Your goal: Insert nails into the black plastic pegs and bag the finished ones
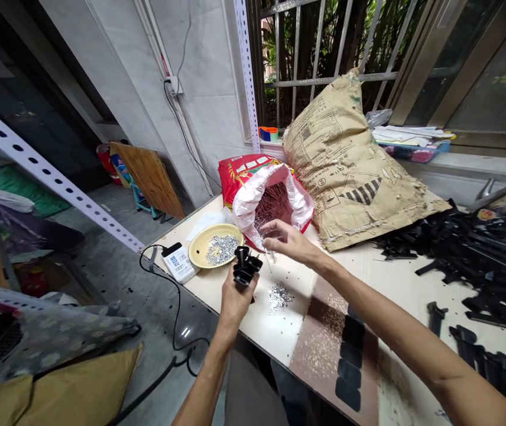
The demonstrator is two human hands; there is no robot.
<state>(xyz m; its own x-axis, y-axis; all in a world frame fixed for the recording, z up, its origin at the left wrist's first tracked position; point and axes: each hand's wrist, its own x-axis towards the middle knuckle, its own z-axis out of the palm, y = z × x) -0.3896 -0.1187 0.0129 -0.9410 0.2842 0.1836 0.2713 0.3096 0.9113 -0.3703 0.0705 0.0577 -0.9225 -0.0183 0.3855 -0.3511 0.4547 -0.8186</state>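
Note:
My left hand (235, 299) is closed around a bundle of black plastic parts (246, 269) with flared ends, held above the table's front edge. My right hand (286, 239) is at the mouth of a red bag (239, 171) with a white lining, its thumb and fingers curved and apart. Thin reddish metal rods (275, 204) fill the bag. A few thin rods (271, 258) show just below my right fingers. Small shiny metal pieces (279, 297) lie in a loose pile on the table, and more of them sit in a yellow oval dish (197, 248) beside my left hand.
A large brown paper sack (350, 165) leans against the barred window. Black plastic parts (496, 290) are heaped at the right. Flat black pieces (349, 361) line a brown board (315, 349). A white box with a cable (179, 263) stands at the table's left corner.

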